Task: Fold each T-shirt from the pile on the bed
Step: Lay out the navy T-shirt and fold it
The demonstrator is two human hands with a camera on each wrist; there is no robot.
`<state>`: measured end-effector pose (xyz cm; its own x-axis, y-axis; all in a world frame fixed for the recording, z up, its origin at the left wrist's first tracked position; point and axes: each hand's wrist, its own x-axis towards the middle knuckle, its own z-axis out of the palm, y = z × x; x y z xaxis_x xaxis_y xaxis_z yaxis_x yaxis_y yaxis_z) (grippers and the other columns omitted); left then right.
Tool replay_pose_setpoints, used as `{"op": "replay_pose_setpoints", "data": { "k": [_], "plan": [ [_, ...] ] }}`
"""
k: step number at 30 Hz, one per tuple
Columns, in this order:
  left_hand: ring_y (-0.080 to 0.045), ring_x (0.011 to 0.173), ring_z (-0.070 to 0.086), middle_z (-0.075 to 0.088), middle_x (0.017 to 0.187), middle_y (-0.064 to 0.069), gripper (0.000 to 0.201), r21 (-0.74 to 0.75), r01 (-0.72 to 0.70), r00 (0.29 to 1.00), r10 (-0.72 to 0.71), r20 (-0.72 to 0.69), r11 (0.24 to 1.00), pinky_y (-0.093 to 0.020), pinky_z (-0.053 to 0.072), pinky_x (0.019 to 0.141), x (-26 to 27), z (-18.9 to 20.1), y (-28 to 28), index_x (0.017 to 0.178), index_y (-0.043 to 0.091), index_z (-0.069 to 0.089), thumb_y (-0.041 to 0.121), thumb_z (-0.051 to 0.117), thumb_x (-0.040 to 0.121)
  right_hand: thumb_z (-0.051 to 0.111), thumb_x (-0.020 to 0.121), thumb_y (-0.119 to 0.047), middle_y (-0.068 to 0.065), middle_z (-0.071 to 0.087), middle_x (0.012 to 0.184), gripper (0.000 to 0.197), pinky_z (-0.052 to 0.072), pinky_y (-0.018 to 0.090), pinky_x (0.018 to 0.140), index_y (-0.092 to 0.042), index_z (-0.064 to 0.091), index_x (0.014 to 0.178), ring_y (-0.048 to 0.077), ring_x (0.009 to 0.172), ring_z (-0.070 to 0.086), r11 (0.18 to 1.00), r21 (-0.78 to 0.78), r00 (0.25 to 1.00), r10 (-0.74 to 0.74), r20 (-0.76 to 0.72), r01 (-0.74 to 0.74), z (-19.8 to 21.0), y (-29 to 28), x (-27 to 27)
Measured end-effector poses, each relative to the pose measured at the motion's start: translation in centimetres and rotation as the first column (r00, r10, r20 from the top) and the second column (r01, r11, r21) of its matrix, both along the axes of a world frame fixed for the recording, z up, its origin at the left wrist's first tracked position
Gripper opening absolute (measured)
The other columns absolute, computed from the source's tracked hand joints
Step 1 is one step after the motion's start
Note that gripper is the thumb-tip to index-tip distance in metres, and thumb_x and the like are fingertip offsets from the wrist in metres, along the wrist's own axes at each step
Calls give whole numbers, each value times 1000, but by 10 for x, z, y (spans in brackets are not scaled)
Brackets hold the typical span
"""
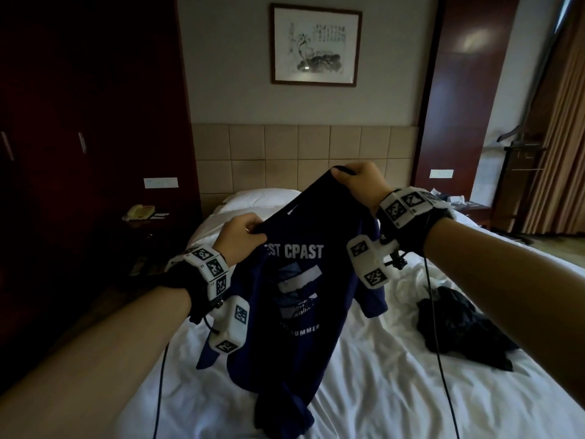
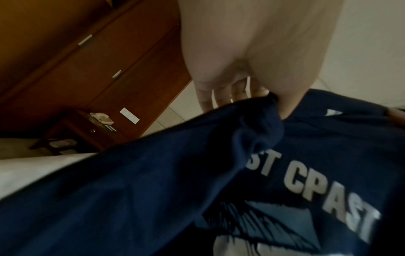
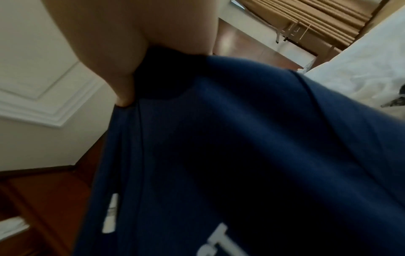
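Head view had you holding a navy T-shirt [image 1: 304, 312] up over the bed [image 1: 380, 391], its printed front facing you and its lower hem trailing down onto the white sheet. Your left hand [image 1: 242, 237] pinched the shirt at one shoulder — fingers curled over the cloth, thumb on the near side. Your right hand [image 1: 361, 182] gripped the other shoulder higher up and farther toward the headboard [image 1: 285, 153], so the shirt hung slanted. Both sleeves drooped loose below your wrists.

Left wrist view confirmed your grip: the fingers [image 2: 206, 93] closed on a bunched fold of navy cloth [image 2: 153, 181] just above the white lettering. Right wrist view showed your thumb [image 3: 105, 57] pressed against the dark collar edge, cloth [image 3: 241, 138] falling away beneath it.

On the bed to the right of the shirt lay a crumpled dark garment [image 1: 459, 324] — well apart from it. A white pillow [image 1: 256, 198] sat at the headboard, and a framed picture [image 1: 315, 45] hung on the wall above it.
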<state>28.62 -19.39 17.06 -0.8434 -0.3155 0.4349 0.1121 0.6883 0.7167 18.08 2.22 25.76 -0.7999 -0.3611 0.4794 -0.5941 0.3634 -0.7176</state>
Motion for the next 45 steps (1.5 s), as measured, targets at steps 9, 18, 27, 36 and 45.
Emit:
{"op": "replay_pose_setpoints", "data": {
  "k": [9,18,27,36,45],
  "plan": [
    [-28,99,63,69,105,-13,17,-128,-234,967,218,-132,964,-28,45,81,12,3,-41,103,5,68,4,59,89,51,96,-31,-1,58,78,24,38,26,74,-16,62,81,20,84,55,986,162,999,-51,11,48,-23,14,-12],
    [-22,60,48,47,75,-7,25,274,-238,971,234,47,932,-26,33,50,16,29,-43,76,14,45,12,33,98,66,87,-31,1,69,98,18,47,27,89,-17,69,98,16,92,64,880,417,959,125,256,-226,-39,24,-16],
    [-13,81,51,51,95,1,24,159,-84,992,67,109,984,-21,40,58,18,29,-45,108,16,50,16,64,89,46,93,-12,15,65,113,26,43,29,76,-5,68,106,31,96,58,846,433,948,-309,-78,311,-35,14,-33],
    [-10,57,52,60,72,-2,17,253,-188,962,230,-146,949,-11,39,43,8,14,-58,98,10,67,-1,57,89,43,94,-10,17,64,115,31,43,31,88,-5,64,116,32,106,57,941,55,942,-335,3,334,-41,-3,-38],
    [-3,35,55,58,72,-7,18,454,-164,914,308,-265,876,-17,47,39,14,48,-42,78,13,51,17,53,96,40,93,-7,22,60,109,25,35,27,74,0,62,101,34,98,56,915,-215,926,-366,-94,340,-16,-10,-21]
  ]
}}
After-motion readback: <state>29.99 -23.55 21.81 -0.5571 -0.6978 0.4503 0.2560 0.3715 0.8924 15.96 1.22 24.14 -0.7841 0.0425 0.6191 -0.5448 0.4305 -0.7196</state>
